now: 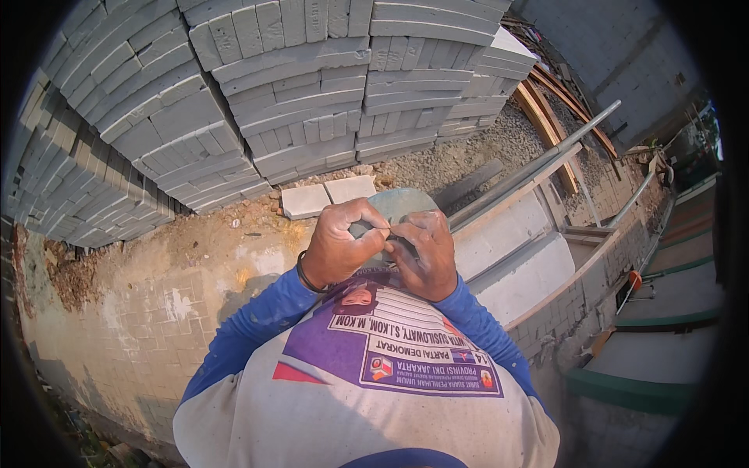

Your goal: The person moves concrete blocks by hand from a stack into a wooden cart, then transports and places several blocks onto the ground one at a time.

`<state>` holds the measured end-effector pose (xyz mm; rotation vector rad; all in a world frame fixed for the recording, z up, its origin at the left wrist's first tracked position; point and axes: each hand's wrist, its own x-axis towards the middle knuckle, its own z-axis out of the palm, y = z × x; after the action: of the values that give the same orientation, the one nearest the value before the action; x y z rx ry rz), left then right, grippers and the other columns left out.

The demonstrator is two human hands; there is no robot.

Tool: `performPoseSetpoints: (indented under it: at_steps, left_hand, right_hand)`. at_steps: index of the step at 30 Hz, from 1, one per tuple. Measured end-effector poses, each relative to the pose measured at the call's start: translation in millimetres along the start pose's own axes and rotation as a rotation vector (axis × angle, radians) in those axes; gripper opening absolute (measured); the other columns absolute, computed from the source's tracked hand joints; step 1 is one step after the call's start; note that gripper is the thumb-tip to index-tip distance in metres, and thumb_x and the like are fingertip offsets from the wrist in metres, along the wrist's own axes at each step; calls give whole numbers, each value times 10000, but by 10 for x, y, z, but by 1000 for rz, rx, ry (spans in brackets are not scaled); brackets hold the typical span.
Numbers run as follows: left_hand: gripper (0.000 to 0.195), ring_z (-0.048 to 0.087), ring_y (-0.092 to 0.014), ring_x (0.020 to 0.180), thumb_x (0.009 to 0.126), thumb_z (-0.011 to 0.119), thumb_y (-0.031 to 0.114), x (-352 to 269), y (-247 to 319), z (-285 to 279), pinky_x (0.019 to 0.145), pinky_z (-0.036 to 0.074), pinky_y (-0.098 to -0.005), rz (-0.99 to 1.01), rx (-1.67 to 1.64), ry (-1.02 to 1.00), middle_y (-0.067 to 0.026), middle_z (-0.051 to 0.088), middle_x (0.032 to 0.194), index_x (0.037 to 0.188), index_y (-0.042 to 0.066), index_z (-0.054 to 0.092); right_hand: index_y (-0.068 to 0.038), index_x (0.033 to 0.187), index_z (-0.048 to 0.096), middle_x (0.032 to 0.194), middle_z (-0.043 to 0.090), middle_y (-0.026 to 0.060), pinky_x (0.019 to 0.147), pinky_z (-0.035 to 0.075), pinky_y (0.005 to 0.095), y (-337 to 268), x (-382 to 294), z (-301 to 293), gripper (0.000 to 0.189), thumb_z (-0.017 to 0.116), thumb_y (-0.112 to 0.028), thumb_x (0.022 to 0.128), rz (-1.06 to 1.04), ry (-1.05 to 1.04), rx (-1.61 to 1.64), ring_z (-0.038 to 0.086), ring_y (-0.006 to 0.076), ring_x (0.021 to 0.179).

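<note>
In front of my chest, my left hand (346,245) and my right hand (427,248) meet with their fingertips together. Thumb and forefinger of the left pinch a small thin thing (390,229), too tiny to identify. The right fingertips close on it from the other side, with the other fingers curled in. Pale dust coats the fingers of both hands, and a dark band (301,272) circles my left wrist. Just beyond and below the hands shows a rounded grey-green surface (406,200), partly hidden by them.
Tall stacks of grey lightweight concrete blocks (298,105) rise ahead and to the left. Two loose blocks (351,187) lie on the ground before me. At right are a wooden-edged frame with pale panels (521,275), a metal pipe (585,128), timber planks (544,123) and gravel (485,134).
</note>
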<state>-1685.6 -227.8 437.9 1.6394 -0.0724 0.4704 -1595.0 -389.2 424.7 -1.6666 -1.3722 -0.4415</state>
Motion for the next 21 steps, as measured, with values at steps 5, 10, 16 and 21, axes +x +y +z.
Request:
performPoseSetpoints:
  at_steps: [5, 10, 16, 21]
  left_hand:
    - [22, 683, -144, 730, 835, 615, 0, 0, -34, 17, 657, 534, -267, -54, -64, 15, -78, 656, 810, 850, -14, 612]
    - [45, 632, -112, 775, 834, 610, 25, 32, -83, -1, 726, 500, -259, -23, 12, 16, -58, 652, 826, 868, -4, 616]
    - [56, 603, -109, 799, 839, 598, 45, 51, -48, 39, 755, 484, -268, -71, -37, 11, -56, 645, 839, 873, 3, 613]
    - [73, 579, -91, 810, 852, 587, 45, 61, -125, 73, 755, 462, -254, -56, 4, 18, -48, 633, 856, 900, -1, 615]
  right_hand:
    - [-56, 1022, 608, 927, 567, 106, 710, 415, 403, 32, 5, 8, 336, 751, -42, 718, -25, 11, 11, 534, 296, 816]
    - [-62, 1017, 611, 925, 566, 105, 697, 413, 400, 69, 10, 7, 339, 751, -39, 709, -30, 26, 18, 531, 297, 805]
    - [-64, 1011, 613, 911, 559, 107, 680, 413, 399, 100, 13, -12, 335, 743, -24, 704, -3, 22, 39, 529, 306, 794]
    - [-62, 1016, 613, 904, 558, 113, 674, 416, 396, 178, -43, 2, 343, 744, -14, 703, 8, 23, 57, 532, 309, 797]
